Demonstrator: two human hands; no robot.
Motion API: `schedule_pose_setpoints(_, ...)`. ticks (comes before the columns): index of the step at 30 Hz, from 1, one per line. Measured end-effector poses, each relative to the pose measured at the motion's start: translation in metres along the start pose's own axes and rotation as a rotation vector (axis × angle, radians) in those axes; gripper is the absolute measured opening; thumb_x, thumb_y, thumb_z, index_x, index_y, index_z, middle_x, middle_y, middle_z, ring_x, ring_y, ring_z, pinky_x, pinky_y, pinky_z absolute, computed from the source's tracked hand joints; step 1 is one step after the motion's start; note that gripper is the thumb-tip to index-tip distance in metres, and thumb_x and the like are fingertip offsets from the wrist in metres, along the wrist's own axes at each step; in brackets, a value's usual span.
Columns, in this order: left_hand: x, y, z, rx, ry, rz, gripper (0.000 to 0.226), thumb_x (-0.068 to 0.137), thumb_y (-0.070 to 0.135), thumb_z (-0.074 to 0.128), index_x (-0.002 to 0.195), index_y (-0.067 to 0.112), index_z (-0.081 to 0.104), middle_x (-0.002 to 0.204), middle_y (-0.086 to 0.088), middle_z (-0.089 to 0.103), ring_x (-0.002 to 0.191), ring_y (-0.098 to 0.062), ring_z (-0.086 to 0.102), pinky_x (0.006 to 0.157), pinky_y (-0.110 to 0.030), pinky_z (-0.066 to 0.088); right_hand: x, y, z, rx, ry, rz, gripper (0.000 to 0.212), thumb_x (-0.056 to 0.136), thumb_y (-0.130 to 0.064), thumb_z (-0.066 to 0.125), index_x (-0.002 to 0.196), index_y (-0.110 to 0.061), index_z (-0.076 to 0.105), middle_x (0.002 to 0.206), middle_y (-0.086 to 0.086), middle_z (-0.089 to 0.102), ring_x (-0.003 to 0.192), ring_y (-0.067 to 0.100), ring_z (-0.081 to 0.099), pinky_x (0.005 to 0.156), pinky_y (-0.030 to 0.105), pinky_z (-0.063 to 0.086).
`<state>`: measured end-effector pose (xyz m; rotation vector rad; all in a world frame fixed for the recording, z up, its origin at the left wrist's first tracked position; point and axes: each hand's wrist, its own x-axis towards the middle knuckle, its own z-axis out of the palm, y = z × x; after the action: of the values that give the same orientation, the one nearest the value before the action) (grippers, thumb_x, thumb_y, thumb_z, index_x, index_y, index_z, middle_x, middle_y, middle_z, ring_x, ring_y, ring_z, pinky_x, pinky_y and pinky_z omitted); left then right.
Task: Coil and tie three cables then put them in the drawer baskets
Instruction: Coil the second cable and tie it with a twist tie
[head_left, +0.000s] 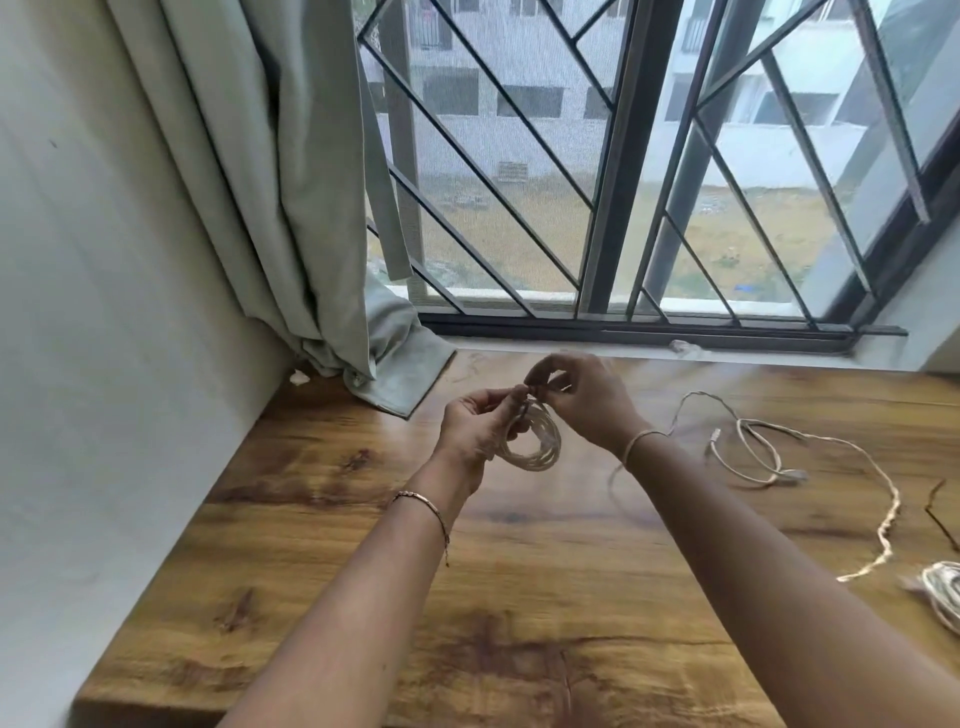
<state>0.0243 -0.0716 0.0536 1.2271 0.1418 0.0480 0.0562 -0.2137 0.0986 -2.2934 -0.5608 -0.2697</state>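
Observation:
Above the wooden table (311, 545) I hold a small coil of white cable (535, 447). My left hand (478, 426) grips the coil at its left side. My right hand (582, 397) pinches a thin dark tie at the top of the coil, where both hands' fingertips meet. A second white cable (758, 457) lies loose and uncoiled on the table to the right, its long end trailing toward the front. A third white cable (943, 587), bundled, lies at the right edge of the view, partly cut off.
A thin dark tie strip (935, 512) lies on the table at the right. A grey-green curtain (291, 208) hangs at the back left, its hem on the table. A barred window (623, 182) runs along the table's far side. The wall stands on the left.

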Motion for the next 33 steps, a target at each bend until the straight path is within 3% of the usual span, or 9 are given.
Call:
schedule_pose_setpoints(6,0.001,0.002,-0.003,-0.021,-0.061,-0.050,0.012,0.077,0.008,0.075,0.087,0.007,0.068,0.068,-0.005,0.071,0.053,-0.012,0.060,0.056,-0.023,0.049,0.002,0.000,0.002,-0.076,-0.022,-0.043,0.024,0.079,0.000,0.063,0.087,-0.020,0.070,0.085,-0.008,0.069,0.074,0.013,0.066,0.073,0.030,0.055)
schedule_pose_setpoints(10,0.000,0.006,-0.001,-0.058,-0.071,-0.042,0.011,0.081,0.005,0.071,0.089,0.009,0.066,0.067,-0.002,0.070,0.052,-0.010,0.059,0.052,-0.021,0.048,0.006,-0.001,0.006,-0.090,-0.018,-0.045,0.017,0.082,-0.004,0.062,0.088,-0.019,0.067,0.088,-0.004,0.068,0.077,0.015,0.064,0.073,0.031,0.054)
schedule_pose_setpoints(14,0.001,0.010,0.000,-0.029,-0.072,-0.046,0.010,0.084,0.006,0.069,0.093,0.009,0.067,0.067,-0.002,0.069,0.054,-0.009,0.059,0.053,-0.021,0.048,0.009,-0.003,0.008,-0.059,0.009,-0.010,0.011,0.085,-0.005,0.060,0.088,-0.013,0.067,0.088,-0.001,0.067,0.075,0.016,0.060,0.069,0.025,0.047)
schedule_pose_setpoints(17,0.002,0.011,0.001,-0.030,-0.061,-0.055,0.008,0.085,0.007,0.068,0.092,0.009,0.068,0.068,-0.003,0.067,0.054,-0.010,0.058,0.051,-0.021,0.048,0.011,-0.002,0.010,-0.043,0.020,0.014,0.008,0.086,-0.007,0.061,0.088,-0.012,0.067,0.088,-0.001,0.066,0.069,0.008,0.052,0.067,0.020,0.039)
schedule_pose_setpoints(23,0.003,0.012,0.003,-0.015,-0.037,-0.060,0.007,0.083,0.003,0.069,0.084,0.010,0.066,0.063,-0.001,0.066,0.053,-0.011,0.059,0.050,-0.022,0.048,0.017,-0.002,0.014,-0.046,0.077,0.079,0.005,0.091,-0.014,0.059,0.090,-0.013,0.064,0.092,0.001,0.067,0.081,0.017,0.059,0.075,0.029,0.046)
schedule_pose_setpoints(27,0.002,0.006,0.002,0.007,-0.045,-0.085,0.008,0.081,0.000,0.067,0.080,0.008,0.065,0.062,-0.004,0.065,0.053,-0.015,0.059,0.051,-0.024,0.048,0.021,-0.005,0.005,0.147,0.169,0.195,0.005,0.096,-0.012,0.052,0.093,-0.012,0.056,0.091,0.004,0.062,0.055,0.017,0.067,0.055,0.036,0.058)
schedule_pose_setpoints(33,0.000,0.007,0.002,0.023,-0.097,-0.106,0.009,0.081,0.000,0.067,0.080,0.008,0.065,0.067,-0.007,0.064,0.056,-0.018,0.057,0.055,-0.025,0.046,0.032,0.001,-0.010,0.249,0.260,0.305,0.005,0.096,-0.013,0.053,0.094,-0.017,0.055,0.092,0.002,0.062,0.056,0.015,0.065,0.056,0.029,0.059)
